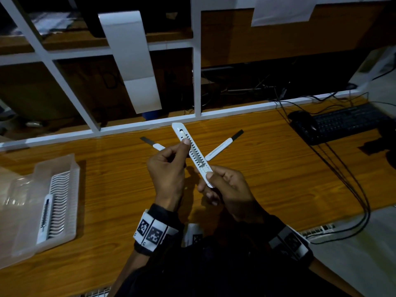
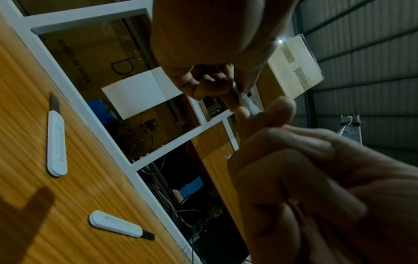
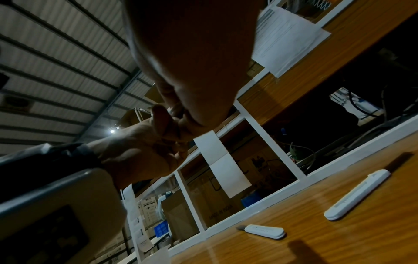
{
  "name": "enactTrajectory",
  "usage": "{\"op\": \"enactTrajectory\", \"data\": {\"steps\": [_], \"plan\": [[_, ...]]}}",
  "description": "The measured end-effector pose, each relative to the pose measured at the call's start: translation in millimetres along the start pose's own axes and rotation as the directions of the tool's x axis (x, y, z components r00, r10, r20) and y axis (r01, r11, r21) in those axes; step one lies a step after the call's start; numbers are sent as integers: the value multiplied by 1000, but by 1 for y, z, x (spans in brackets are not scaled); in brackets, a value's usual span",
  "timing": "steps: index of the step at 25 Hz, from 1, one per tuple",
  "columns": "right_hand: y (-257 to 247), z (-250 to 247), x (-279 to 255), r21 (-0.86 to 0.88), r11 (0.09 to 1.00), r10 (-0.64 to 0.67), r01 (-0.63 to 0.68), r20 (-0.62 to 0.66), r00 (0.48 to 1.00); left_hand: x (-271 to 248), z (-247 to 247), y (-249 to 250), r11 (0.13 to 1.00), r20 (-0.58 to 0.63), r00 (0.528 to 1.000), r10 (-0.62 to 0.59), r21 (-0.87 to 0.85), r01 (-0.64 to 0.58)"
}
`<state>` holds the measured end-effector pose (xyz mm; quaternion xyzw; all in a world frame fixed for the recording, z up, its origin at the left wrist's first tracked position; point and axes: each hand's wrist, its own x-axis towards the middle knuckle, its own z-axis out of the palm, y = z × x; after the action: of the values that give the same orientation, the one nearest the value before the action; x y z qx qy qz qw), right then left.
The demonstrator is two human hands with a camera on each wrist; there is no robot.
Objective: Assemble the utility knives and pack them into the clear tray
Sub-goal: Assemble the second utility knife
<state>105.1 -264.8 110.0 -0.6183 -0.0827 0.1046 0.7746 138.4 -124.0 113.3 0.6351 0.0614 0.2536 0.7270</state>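
Note:
A white utility knife (image 1: 192,151) is held up over the wooden table by both hands. My left hand (image 1: 181,150) grips its middle, thumb on the toothed slider track. My right hand (image 1: 211,179) pinches its near end. In the left wrist view only a thin edge of this knife (image 2: 248,105) shows between the fingers. Two more white knives lie on the table with dark blades out: the right one (image 1: 220,147) (image 2: 56,142) (image 3: 357,194) and the left one (image 1: 157,146) (image 2: 115,224) (image 3: 264,231), partly hidden behind my left hand. The clear ribbed tray (image 1: 64,189) sits far left and holds one knife (image 1: 45,217).
A black keyboard (image 1: 342,121) and mouse (image 1: 304,121) lie at the back right, with cables (image 1: 347,181) trailing off the table's right edge. A white-framed partition (image 1: 197,82) closes off the back. Crumpled clear plastic (image 1: 12,189) lies left of the tray.

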Motion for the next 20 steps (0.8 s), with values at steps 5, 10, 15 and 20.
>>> {"op": "enactTrajectory", "data": {"steps": [5, 10, 15, 20], "plan": [[0, 3, -1, -39, 999, -10, 8, -56, 998, -3, 1, 2, 1000, 17, 999, 29, -4, -28], [0, 2, -3, -60, 998, 13, -13, 7, 1000, -1, -6, 1, 999, 27, 999, 48, 10, -48], [2, 2, -4, -114, 993, -27, 20, -62, 998, -10, 0, 2, 999, 38, 999, 37, -7, -37], [-1, 9, -4, -94, 995, -20, 16, -51, 999, 1, -5, 5, 999, 53, 998, 44, 8, -45]]}}
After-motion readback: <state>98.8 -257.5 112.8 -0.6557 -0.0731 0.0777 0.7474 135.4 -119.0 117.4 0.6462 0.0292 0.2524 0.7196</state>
